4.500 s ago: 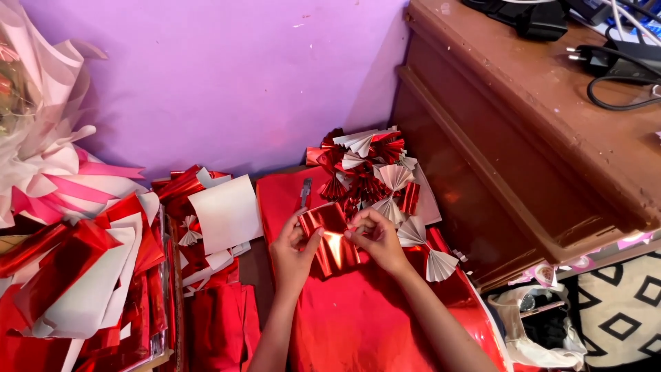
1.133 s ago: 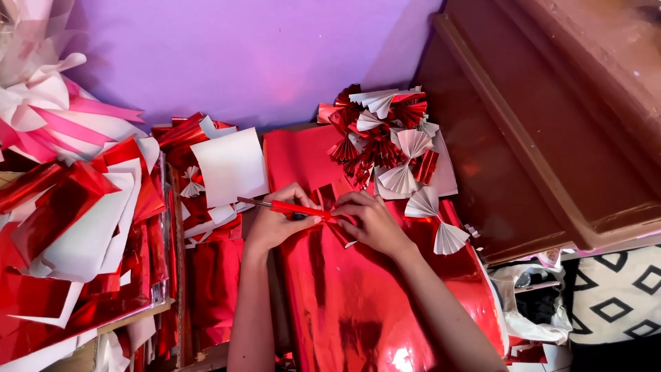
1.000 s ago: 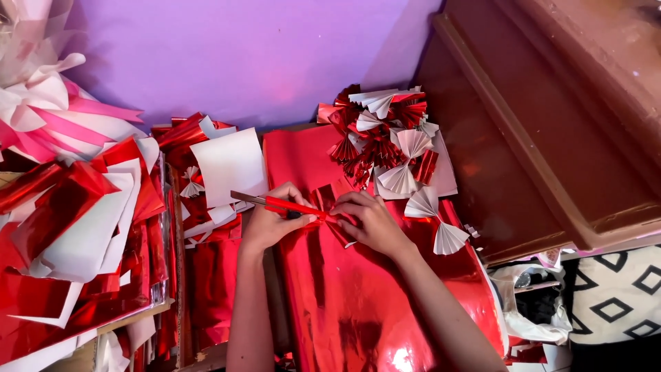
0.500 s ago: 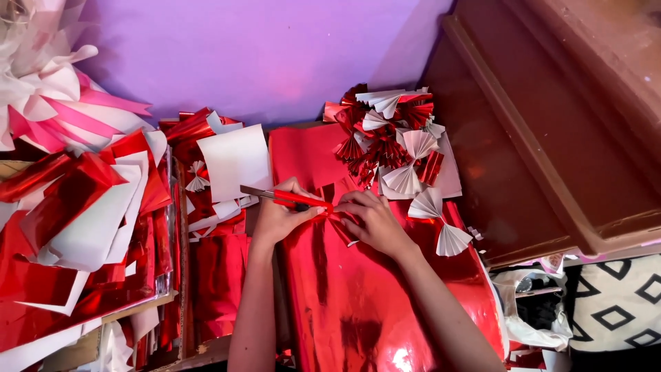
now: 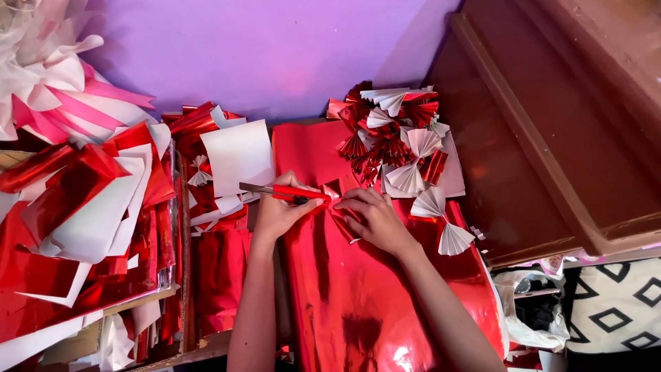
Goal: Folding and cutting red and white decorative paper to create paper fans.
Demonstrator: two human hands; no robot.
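— Left hand [image 5: 279,213] grips a red knife [image 5: 282,192]; right hand [image 5: 375,219] pins the folded foil [image 5: 337,196] at centre, twelve o'clock of both.

— Risk?

— Blade could slip toward those fingertips [image 5: 345,204]; the shiny sheet [image 5: 385,303] looks slick.

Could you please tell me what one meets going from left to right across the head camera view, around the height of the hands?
Heap of red foil and white paper sheets → left hand holding a red-handled tool → right hand → white pleated paper bow → brown wooden cabinet.
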